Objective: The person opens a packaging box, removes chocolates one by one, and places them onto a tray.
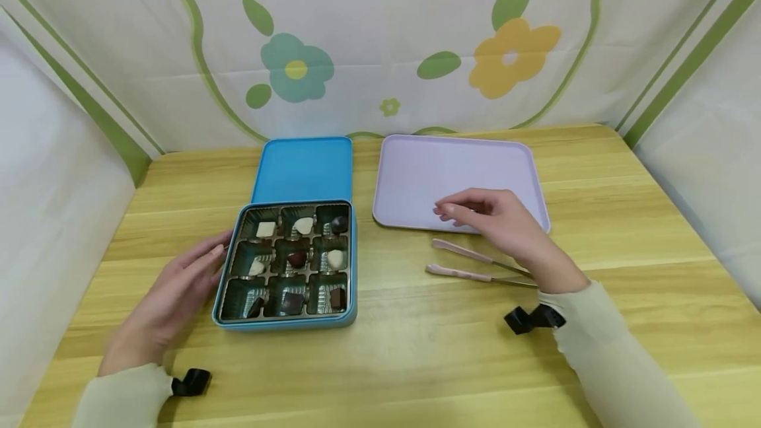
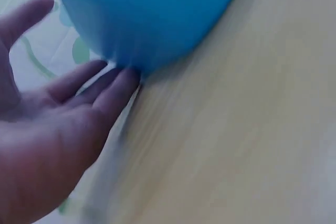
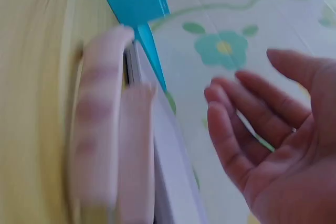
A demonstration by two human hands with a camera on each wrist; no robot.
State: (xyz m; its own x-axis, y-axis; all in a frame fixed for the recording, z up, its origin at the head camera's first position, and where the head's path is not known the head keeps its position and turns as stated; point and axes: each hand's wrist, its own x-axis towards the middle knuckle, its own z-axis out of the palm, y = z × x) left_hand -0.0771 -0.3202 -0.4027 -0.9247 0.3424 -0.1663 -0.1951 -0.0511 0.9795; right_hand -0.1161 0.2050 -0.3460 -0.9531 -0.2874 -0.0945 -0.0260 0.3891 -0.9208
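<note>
A blue tin [image 1: 285, 327] of chocolates stands left of the middle, its divided insert holding several dark, brown and white pieces. In the left wrist view, my left hand [image 2: 58, 129] has its fingers extended to the tin's side, and the fingertips appear to touch it. Over the near edge of the lilac tray [image 1: 410, 180] hovers my right hand [image 1: 505, 220], its fingers loosely bent and holding nothing. Below that hand lie two utensils with pink handles [image 1: 458, 274] and gold-coloured metal shafts. The hand and wrist hide part of their far ends.
Behind the tin lies a flat blue lid [image 1: 304, 167], beside the tray. A white cloth [image 1: 357, 84] with printed flowers hangs along the back of the wooden table [image 1: 404, 362]. Black wrist mounts [image 1: 193, 382] sit at both cuffs.
</note>
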